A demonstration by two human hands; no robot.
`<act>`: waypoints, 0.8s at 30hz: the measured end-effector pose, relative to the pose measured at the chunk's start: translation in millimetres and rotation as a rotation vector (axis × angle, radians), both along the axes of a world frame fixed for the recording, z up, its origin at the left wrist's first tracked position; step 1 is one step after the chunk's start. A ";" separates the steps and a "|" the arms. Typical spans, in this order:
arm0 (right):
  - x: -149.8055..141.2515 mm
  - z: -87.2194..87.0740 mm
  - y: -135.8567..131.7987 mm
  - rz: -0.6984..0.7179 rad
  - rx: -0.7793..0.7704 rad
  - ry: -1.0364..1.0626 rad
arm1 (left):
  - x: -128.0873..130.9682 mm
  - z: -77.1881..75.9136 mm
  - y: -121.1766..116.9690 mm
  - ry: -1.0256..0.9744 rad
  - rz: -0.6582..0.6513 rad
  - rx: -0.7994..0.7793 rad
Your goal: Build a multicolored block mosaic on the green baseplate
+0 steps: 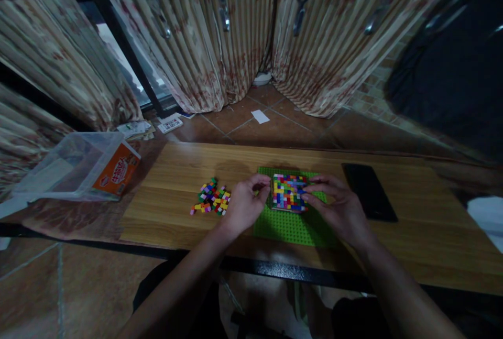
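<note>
A square block of small, many-coloured building bricks (286, 192) sits on a green studded baseplate (291, 231) in front of me. My left hand (248, 201) is at the block's left side, its fingers curled and thumb drawn in; whatever they may hold is hidden. At the right edge, my right hand (341, 208) pinches at a blue brick (301, 191) with its thumb and a finger, while the forefinger reaches over the block's upper right corner. Left of my left hand lies a loose pile of coloured bricks (212, 197).
A dark flat tablet-like object (370, 192) lies on the wooden table (165, 187), right of the baseplate. Farther left stands a clear plastic box (78, 161) with an orange label. Curtains (243, 40) hang behind, and white paper (487, 216) is at the far right.
</note>
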State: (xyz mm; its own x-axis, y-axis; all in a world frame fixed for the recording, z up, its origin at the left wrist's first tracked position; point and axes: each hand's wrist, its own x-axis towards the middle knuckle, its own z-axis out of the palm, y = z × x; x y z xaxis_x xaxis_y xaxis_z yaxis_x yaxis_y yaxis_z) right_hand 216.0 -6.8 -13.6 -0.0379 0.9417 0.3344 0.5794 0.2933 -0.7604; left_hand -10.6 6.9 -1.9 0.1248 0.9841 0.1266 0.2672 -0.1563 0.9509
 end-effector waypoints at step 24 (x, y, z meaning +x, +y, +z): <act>-27.2 -8.1 10.2 -0.166 -0.385 0.479 | 5.3 -7.7 -3.9 0.205 -0.089 -0.019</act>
